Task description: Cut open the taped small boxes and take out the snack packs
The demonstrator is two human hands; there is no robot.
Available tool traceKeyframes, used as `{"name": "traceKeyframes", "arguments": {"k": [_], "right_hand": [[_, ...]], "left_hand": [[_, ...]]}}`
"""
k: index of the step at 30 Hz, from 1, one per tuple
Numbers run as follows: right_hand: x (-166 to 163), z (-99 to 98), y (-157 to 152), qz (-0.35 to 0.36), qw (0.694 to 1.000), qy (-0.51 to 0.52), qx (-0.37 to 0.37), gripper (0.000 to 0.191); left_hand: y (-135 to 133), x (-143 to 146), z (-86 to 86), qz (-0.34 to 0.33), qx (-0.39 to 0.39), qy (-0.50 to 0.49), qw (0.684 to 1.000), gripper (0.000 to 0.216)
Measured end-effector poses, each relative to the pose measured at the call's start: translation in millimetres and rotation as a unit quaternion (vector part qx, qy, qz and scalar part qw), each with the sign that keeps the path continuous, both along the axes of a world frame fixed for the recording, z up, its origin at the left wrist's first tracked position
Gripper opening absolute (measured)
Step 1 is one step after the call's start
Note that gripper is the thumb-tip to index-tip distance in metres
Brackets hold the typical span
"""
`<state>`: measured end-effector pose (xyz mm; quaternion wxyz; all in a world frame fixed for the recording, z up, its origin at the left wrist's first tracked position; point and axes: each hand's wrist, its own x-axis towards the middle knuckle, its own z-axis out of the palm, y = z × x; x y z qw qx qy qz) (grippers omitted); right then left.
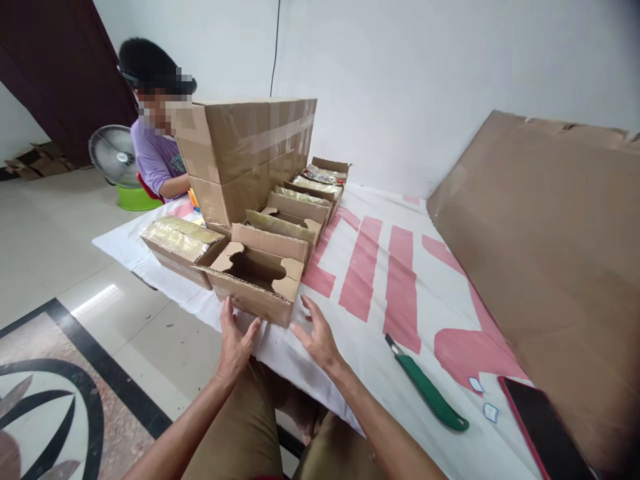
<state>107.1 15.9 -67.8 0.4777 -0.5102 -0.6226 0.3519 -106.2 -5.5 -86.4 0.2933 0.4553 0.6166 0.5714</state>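
An open cardboard box (250, 300) sits at the near edge of the cloth-covered table, its flaps up and a cut-out cardboard insert inside. At its front left is my left hand (236, 340), thumb and fingers apart; whether the fingertips touch the box I cannot tell. My right hand (317, 337) is beside the box's front right corner, fingers spread and holding nothing. Left of that box lies a closed box (177, 243) with shiny tape on top. A row of open boxes (295, 217) stretches away behind it, some with shiny packets inside.
Taped cartons (240, 147) are stacked behind the row. A green utility knife (430, 393) with its blade out and a red-edged phone (545, 427) lie at right. A large cardboard sheet (545, 253) leans there. Beyond the cartons sits a person (155, 160) near a fan (113, 157).
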Motion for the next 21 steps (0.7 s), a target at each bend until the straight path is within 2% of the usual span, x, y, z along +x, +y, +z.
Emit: {"name": "traceKeyframes", "arguments": {"k": [5, 11, 17, 21], "right_hand": [[-21.0, -5.2, 21.4, -0.008, 0.999, -0.009, 0.046, 0.079], [-15.7, -13.2, 50.9, -0.075, 0.995, -0.009, 0.061, 0.075], [4.9, -11.0, 118.2, -0.084, 0.993, -0.023, 0.075, 0.075], [16.5, -9.6, 163.9, -0.081, 0.993, -0.030, 0.081, 0.078]], "left_hand": [[37.8, 12.3, -3.1, 0.003, 0.010, 0.059, 0.998, 0.104], [74.1, 32.7, -0.4, -0.007, -0.017, 0.076, 0.997, 0.101], [138.2, 62.1, 9.2, -0.007, -0.019, 0.063, 0.998, 0.101], [179.8, 73.9, 9.2, -0.016, -0.014, 0.056, 0.998, 0.102]]}}
